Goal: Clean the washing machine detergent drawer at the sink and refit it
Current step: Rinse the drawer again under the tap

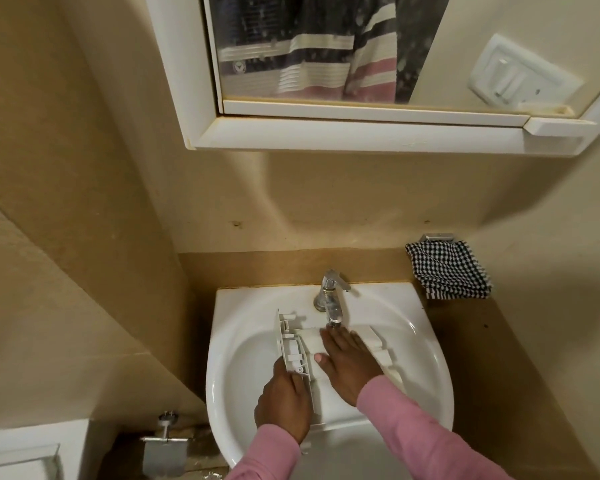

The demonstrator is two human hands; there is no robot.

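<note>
Here, left grip [284,403] holds drawer [291,344] by near end.

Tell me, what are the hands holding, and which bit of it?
The left hand grips the white detergent drawer by the near end of its front panel. The right hand only rests flat on the drawer's inside, holding nothing.

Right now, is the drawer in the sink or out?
In. The drawer lies across the sink bowl under the tap; left hand grips its front panel, right hand rests flat on it.
</note>
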